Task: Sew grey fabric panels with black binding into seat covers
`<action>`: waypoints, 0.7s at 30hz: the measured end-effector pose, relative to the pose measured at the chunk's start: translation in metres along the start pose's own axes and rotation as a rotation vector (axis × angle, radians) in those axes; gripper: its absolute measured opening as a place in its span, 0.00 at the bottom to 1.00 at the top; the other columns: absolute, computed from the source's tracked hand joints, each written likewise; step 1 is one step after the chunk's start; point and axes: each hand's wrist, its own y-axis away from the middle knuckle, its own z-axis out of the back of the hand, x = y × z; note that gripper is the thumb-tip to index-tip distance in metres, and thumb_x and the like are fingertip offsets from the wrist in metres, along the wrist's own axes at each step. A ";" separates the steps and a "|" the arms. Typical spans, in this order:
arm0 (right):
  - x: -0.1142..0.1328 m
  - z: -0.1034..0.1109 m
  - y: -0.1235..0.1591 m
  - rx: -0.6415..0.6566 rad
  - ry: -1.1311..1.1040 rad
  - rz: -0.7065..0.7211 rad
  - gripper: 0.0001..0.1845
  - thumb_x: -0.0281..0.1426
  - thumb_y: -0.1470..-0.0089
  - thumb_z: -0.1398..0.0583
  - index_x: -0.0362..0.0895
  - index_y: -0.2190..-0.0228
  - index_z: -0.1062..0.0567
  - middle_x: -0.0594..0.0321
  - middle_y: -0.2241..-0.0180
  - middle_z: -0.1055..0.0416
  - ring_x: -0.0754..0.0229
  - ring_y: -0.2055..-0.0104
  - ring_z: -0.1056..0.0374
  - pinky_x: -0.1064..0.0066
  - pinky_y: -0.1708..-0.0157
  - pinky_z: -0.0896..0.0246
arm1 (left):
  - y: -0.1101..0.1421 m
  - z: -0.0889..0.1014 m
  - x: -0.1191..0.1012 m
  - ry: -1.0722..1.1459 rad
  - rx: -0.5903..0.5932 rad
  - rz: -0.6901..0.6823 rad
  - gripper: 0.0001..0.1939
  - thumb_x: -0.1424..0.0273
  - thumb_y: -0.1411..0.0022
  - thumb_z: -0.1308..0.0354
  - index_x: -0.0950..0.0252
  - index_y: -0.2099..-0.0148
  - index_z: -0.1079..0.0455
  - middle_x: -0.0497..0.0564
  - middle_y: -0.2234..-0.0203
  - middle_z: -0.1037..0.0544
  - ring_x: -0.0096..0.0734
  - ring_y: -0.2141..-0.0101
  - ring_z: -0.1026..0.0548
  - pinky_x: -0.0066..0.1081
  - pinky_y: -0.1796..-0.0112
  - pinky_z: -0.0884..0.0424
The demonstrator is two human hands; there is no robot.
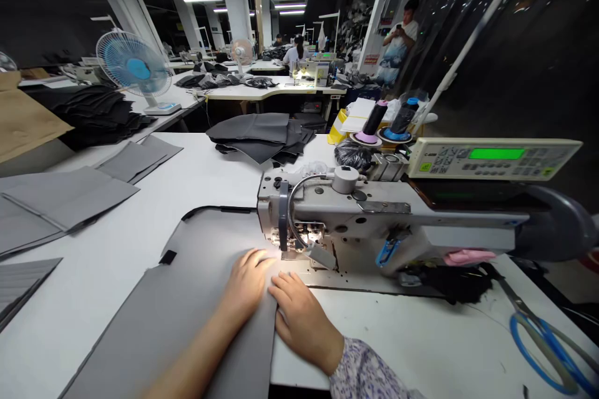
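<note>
Left hand [246,283], right hand [304,321], flat on a grey panel [159,324] beside a sewing machine [322,212]

The person's left hand [246,280] lay flat and open, its bare forearm [191,358] reaching in from the near left. The right hand [304,318] rested just beside it, fingers gently curved, its wrist disappearing into a patterned sleeve [360,371].

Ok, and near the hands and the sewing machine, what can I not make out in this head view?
The needle of the sewing machine: hidden by the machine's front parts and lamp glare.
The grey fabric under the left hand and right hand: hidden by both hands.
The scissors: cut off by the lower right edge.
The control panel labels: too small to read.
</note>
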 end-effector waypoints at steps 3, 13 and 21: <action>-0.005 -0.001 -0.005 -0.037 0.011 0.012 0.27 0.20 0.48 0.46 0.40 0.46 0.29 0.51 0.42 0.31 0.49 0.38 0.39 0.47 0.33 0.48 | -0.010 0.002 0.000 -0.008 -0.026 -0.011 0.23 0.81 0.37 0.52 0.59 0.46 0.25 0.53 0.46 0.23 0.43 0.45 0.29 0.44 0.43 0.32; -0.010 0.000 -0.014 -0.108 0.014 0.015 0.25 0.20 0.46 0.46 0.40 0.46 0.29 0.51 0.44 0.29 0.48 0.40 0.36 0.46 0.34 0.46 | -0.024 -0.006 0.008 -0.032 -0.089 -0.021 0.13 0.74 0.31 0.52 0.62 0.54 0.26 0.55 0.52 0.22 0.41 0.51 0.26 0.41 0.48 0.30; -0.009 0.007 -0.018 -0.086 0.009 -0.018 0.24 0.19 0.47 0.44 0.41 0.48 0.28 0.53 0.44 0.29 0.46 0.41 0.38 0.46 0.35 0.45 | -0.028 -0.007 0.008 -0.028 -0.117 -0.030 0.14 0.75 0.32 0.52 0.61 0.54 0.26 0.54 0.53 0.22 0.40 0.51 0.25 0.40 0.48 0.30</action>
